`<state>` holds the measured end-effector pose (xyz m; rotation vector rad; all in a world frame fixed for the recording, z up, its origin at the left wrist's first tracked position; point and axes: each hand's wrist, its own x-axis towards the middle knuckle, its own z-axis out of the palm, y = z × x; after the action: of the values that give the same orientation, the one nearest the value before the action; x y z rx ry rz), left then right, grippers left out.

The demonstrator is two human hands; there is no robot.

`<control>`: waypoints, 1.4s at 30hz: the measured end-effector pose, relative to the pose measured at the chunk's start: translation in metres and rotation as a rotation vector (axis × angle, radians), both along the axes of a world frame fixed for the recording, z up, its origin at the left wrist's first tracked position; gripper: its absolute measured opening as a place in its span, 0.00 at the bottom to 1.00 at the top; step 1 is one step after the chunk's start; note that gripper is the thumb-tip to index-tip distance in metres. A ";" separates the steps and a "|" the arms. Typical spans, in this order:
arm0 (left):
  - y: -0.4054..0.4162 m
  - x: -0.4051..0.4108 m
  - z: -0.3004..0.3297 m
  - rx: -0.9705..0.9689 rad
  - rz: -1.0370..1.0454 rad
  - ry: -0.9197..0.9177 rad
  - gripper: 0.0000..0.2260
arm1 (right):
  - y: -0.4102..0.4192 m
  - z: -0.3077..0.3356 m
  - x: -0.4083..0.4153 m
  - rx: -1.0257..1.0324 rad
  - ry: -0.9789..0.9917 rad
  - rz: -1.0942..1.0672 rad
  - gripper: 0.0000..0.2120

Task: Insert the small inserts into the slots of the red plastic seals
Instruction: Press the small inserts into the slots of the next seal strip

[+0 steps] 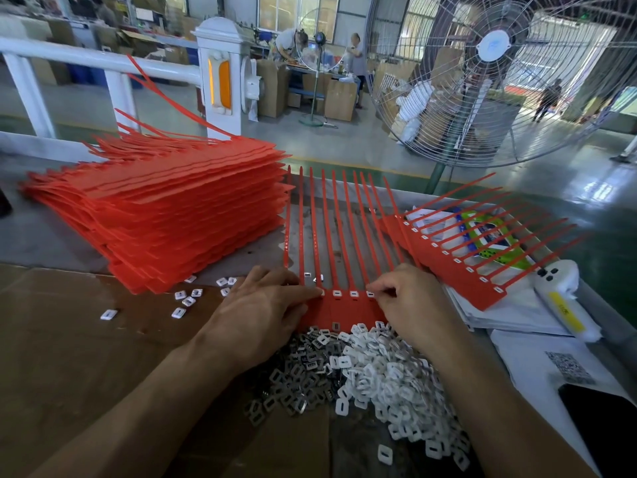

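A red sheet of joined plastic seals point(344, 310) lies flat in front of me, its long tails pointing away. Several of its slots hold white inserts. My left hand point(265, 308) rests on the sheet's left part, fingertips pressing an insert at a slot. My right hand point(410, 301) lies on the sheet's right part and pinches a small insert at a slot. A heap of white and grey inserts point(365, 370) lies just below the sheet, between my forearms.
A tall stack of red seal sheets point(165, 215) stands at the left. Another sheet with inserts point(462, 267) lies tilted at the right over papers point(517, 315). Loose inserts point(186, 301) dot the cardboard. A large fan point(493, 77) stands beyond the table edge.
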<state>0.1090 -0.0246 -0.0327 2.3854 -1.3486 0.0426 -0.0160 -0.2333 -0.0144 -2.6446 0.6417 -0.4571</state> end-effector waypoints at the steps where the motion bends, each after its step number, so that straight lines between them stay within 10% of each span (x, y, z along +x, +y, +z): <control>1: 0.000 0.000 0.000 0.003 0.000 -0.002 0.19 | 0.000 -0.001 -0.002 -0.020 0.034 -0.001 0.13; 42: 0.000 0.004 -0.005 -0.004 0.002 0.015 0.18 | -0.002 0.012 -0.031 0.108 0.116 0.178 0.07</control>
<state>0.1132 -0.0247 -0.0382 2.3790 -1.3374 0.0280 -0.0473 -0.2356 -0.0024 -2.6094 0.4461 -0.2134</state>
